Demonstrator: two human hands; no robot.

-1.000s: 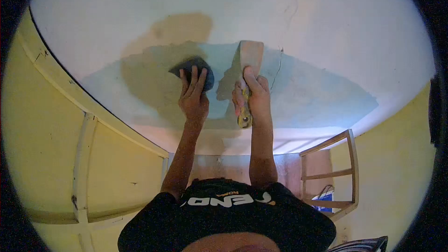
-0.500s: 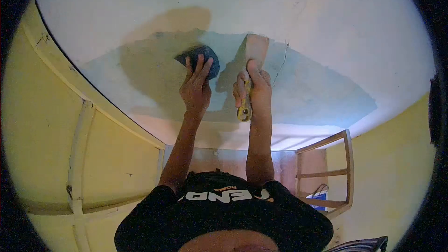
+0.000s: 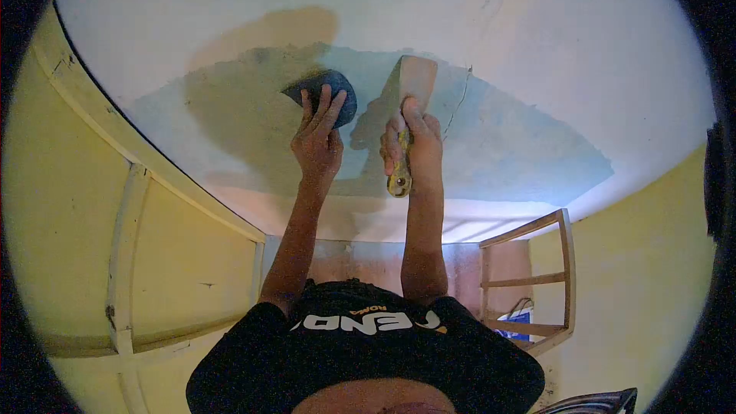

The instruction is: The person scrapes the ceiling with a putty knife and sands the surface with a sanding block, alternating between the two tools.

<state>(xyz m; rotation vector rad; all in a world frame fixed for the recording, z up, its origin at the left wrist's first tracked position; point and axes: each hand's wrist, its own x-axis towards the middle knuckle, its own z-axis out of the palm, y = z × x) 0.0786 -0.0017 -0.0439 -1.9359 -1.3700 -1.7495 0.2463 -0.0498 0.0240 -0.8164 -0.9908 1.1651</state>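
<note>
Both arms raised overhead to the ceiling [image 3: 583, 38]; view looks up past the person's black shirt [image 3: 360, 353].

Far left: yellow wall [image 3: 69, 207] with pale wooden framing [image 3: 123, 253]. It is well apart from the hands.

Left hand [image 3: 318, 146]: palm and spread fingers [image 3: 331, 111] flat against a dark blue-grey sponge [image 3: 326, 96], pinning it to the ceiling. Fingers wide, pressing rather than wrapped around. The flat hold likely keeps the sponge's full face on the plaster. Sponge sits on the darker, apparently wet patch [image 3: 238, 115], just below a tan stain [image 3: 268, 31].

Right hand [image 3: 414, 149]: closed around the yellow handle [image 3: 400, 172] of a putty knife [image 3: 414, 80], fingers tight, index finger running up toward the blade. The blade lies flat on the ceiling just beside the sponge, not touching it. The extended finger probably adds pressure on the blade.

Right of the blade: a thin crack [image 3: 460, 100] runs across the bluish patch [image 3: 529, 146], near the knife's edge.

Lower right: wooden frame [image 3: 563, 276], with a blue object [image 3: 515, 322] behind it, too small to tell. Nothing stands between the hands and the ceiling.
</note>
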